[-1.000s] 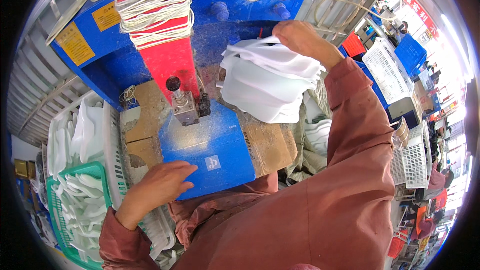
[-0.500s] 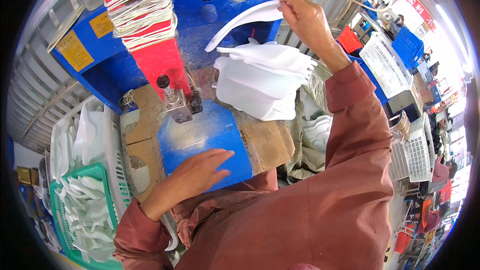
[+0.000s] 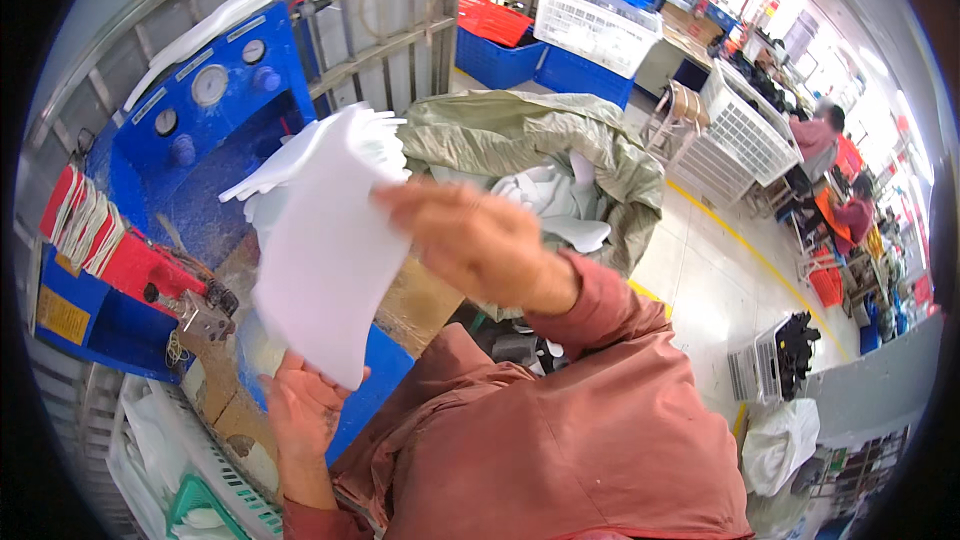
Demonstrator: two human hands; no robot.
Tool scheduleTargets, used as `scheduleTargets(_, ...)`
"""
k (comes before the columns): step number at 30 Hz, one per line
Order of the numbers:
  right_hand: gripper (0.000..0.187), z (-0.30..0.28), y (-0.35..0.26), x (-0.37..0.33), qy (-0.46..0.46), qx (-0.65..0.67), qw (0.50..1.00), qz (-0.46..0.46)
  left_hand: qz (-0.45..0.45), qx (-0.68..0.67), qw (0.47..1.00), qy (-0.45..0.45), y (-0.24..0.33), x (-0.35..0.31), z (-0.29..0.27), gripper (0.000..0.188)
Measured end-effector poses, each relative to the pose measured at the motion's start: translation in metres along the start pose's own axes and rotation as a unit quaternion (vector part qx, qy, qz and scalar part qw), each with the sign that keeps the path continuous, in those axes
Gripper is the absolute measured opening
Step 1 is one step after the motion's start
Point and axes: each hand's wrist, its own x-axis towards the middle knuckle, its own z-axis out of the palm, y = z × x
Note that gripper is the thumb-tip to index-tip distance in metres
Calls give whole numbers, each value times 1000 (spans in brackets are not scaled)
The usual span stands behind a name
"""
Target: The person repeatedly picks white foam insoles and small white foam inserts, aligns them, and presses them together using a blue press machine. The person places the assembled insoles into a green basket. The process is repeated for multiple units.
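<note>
A thin, curved white sheet piece (image 3: 330,250) hangs in front of me, spanning between my two hands. At its right edge my right hand (image 3: 470,240), blurred by motion, pinches it. The lower end rests in my left hand (image 3: 305,405), palm up with fingers curled at the edge. Behind the piece is a stack of similar white pieces (image 3: 375,135), partly hidden. Below it lies the blue plate (image 3: 385,380) of a blue machine (image 3: 150,165) with gauges. The machine's red arm (image 3: 125,250), wound with white cord, ends in a metal head (image 3: 205,315) left of the piece.
A greenish sack (image 3: 500,125) holding white pieces (image 3: 560,195) stands beyond my right hand. To the lower left are a white crate (image 3: 215,450) and a green basket (image 3: 195,490) with more pieces. Crates (image 3: 590,30) and seated people (image 3: 825,130) appear further right.
My view has swung to the right. My right hand has brought the white piece down from above the stack, and my left hand has turned up from the blue plate to its lower end.
</note>
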Motion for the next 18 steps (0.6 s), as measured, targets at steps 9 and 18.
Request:
scheduleTargets(9,24,12,-37,-71,-88,84,992,38,126,-24,982,140,-17,-72,-26,70)
scheduleTargets(18,29,109,-57,-122,-75,72,992,71,233,-203,919,245,-62,-119,-26,53)
